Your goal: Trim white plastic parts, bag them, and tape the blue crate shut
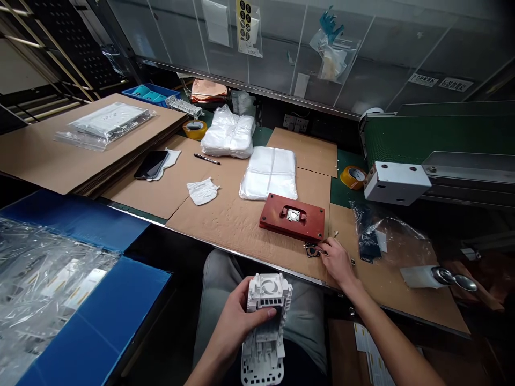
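Note:
My left hand (235, 321) grips a white moulded plastic housing (265, 324) and holds it over my lap, below the table's front edge. My right hand (337, 261) rests on the cardboard-covered table, fingers pinched on a small black flat part (311, 250) just in front of a red fixture block (293, 216). A small white piece sits in the block's central recess.
Two stacks of white bags (269, 172) lie behind the block, with tape rolls (195, 129), a pen, a phone (150, 164) and a cloth to the left. A green conveyor (438, 139) runs at right. Blue bins (92, 316) with clear bags stand at left.

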A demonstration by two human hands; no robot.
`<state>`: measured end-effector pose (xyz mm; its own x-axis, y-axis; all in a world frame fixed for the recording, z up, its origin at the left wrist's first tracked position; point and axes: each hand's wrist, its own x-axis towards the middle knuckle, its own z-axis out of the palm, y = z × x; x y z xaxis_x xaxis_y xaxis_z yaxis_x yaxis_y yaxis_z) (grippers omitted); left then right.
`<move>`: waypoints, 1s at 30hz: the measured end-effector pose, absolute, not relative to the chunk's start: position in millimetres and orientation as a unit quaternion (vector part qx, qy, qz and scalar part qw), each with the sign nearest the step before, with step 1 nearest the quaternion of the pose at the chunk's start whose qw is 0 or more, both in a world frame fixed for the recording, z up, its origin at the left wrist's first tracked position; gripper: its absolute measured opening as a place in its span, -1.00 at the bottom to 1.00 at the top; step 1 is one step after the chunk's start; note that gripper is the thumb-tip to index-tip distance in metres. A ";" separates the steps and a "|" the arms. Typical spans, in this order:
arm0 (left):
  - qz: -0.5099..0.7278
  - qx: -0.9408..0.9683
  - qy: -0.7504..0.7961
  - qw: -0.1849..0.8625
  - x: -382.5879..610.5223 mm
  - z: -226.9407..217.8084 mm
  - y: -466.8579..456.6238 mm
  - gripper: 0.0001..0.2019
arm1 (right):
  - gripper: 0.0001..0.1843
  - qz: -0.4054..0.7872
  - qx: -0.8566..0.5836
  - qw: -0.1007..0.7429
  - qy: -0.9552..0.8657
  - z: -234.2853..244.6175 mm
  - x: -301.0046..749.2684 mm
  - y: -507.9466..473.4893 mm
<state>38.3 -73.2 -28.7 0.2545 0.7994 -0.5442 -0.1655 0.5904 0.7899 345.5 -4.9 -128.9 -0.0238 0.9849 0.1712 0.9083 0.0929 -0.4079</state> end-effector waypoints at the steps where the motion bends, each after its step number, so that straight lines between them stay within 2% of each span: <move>1: 0.330 0.311 0.513 0.729 38.2 -28.5 -73.5 -0.49 | -0.70 0.089 -0.664 0.224 -0.708 -126.8 343.1 -7.6; 5: 0.348 0.327 0.521 0.707 35.9 -30.4 -75.1 -0.50 | -0.70 0.079 -0.646 0.317 -0.690 -108.6 329.9 -23.2; 9: 0.375 0.396 0.542 0.639 35.1 -32.9 -76.4 -0.56 | -0.76 0.093 -0.643 0.426 -0.630 -71.9 305.2 -48.9; 13: 0.409 0.479 0.538 0.560 39.0 -26.8 -78.0 -0.63 | -0.85 0.305 -0.648 0.523 -0.461 -35.7 271.0 -85.8; 18: 0.436 0.530 0.543 0.484 41.2 -14.9 -83.8 -0.72 | -0.81 0.503 -0.612 0.514 -0.329 -9.6 231.1 -121.0; 21: 0.444 0.551 0.537 0.459 39.6 -11.5 -89.5 -0.76 | -0.60 0.575 -0.579 0.514 -0.263 1.0 210.1 -125.8; 24: 0.444 0.567 0.535 0.442 38.4 -10.6 -93.6 -0.79 | -0.43 0.608 -0.546 0.525 -0.236 5.5 195.5 -124.2; 30: 0.444 0.599 0.520 0.417 39.0 -11.3 -96.0 -0.80 | -0.47 0.603 -0.540 0.527 -0.257 0.9 188.7 -123.3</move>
<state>39.0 -96.0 -11.3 0.0650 0.9930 0.0985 0.2522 -0.1119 0.9612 188.7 -123.3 0.9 0.1391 0.9141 -0.3808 -0.3576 -0.3122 -0.8801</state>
